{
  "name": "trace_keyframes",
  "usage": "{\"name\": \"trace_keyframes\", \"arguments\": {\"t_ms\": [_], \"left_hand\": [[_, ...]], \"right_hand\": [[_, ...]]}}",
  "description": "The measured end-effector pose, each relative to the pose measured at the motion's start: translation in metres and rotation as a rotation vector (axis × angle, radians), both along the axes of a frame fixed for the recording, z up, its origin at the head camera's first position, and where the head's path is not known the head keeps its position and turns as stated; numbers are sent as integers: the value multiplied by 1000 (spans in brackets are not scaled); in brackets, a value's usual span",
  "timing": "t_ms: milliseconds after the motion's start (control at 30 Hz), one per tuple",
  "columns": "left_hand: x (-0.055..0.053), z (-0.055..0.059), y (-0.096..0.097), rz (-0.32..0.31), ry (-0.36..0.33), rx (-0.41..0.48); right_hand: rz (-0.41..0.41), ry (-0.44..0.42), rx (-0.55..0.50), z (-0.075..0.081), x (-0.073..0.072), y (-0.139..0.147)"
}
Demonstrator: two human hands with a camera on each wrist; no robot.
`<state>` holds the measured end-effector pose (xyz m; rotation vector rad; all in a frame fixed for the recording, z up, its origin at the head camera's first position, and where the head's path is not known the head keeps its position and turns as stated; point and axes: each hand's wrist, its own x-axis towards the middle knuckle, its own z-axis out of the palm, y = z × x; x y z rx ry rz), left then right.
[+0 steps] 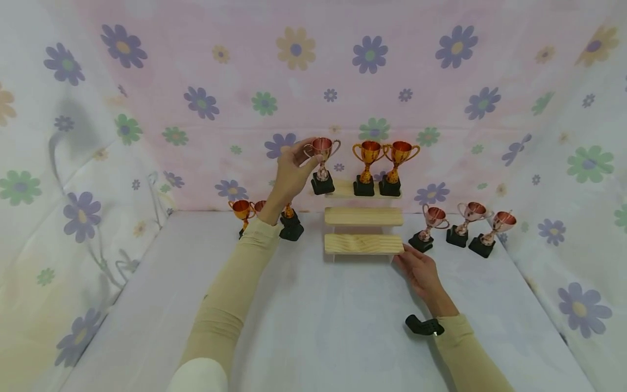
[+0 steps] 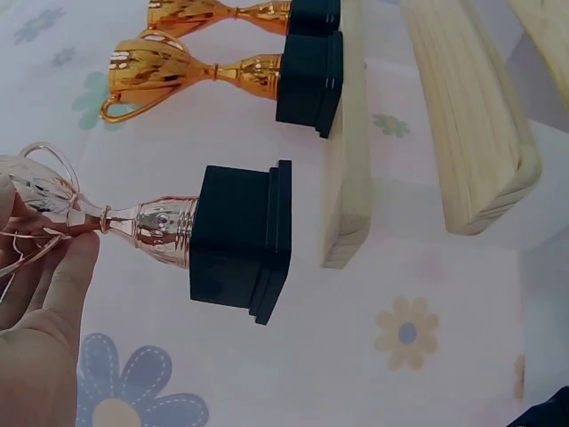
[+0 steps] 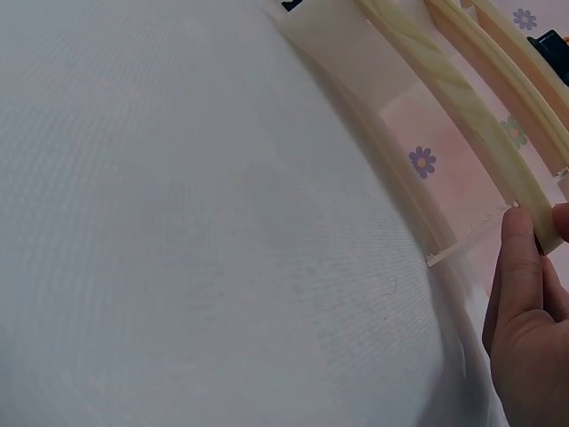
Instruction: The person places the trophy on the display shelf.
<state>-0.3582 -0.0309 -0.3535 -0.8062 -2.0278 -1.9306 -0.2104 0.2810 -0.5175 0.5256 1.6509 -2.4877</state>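
My left hand (image 1: 294,173) holds a rose-gold trophy cup (image 1: 323,151) by its bowl and stem, upright beside the left end of the top shelf (image 1: 343,189). In the left wrist view a gap separates the trophy's black base (image 2: 236,238) from the wooden board (image 2: 348,205). Two gold trophies (image 1: 364,173) (image 1: 394,173) stand on that shelf, toward its right end. Low on the stand, my right hand (image 1: 420,272) pinches the right end of the bottom wooden step (image 1: 363,244); the right wrist view shows its fingers (image 3: 520,267) against the board end.
Three rose-gold trophies (image 1: 425,231) (image 1: 459,231) (image 1: 486,243) stand on the white table (image 1: 313,321) to the right. Several trophies (image 1: 241,209) sit at the left, partly behind my left arm. The middle step (image 1: 363,216) is bare wood. Flowered cloth (image 1: 245,65) hangs behind and at both sides.
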Motion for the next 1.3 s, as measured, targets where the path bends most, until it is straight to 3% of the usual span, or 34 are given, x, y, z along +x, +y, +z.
{"name": "trace_keyframes", "arguments": {"t_ms": [300, 533, 933, 1300], "left_hand": [[-20, -7, 21, -7, -79, 53], [-24, -10, 34, -39, -107, 35], [-30, -13, 40, -136, -195, 77], [-31, -22, 37, -141, -202, 84]], "right_hand": [[-7, 0, 6, -1, -1, 0], [-1, 5, 12, -1, -1, 3], [-10, 4, 3, -1, 1, 2], [5, 0, 21, -2, 0, 1]]}}
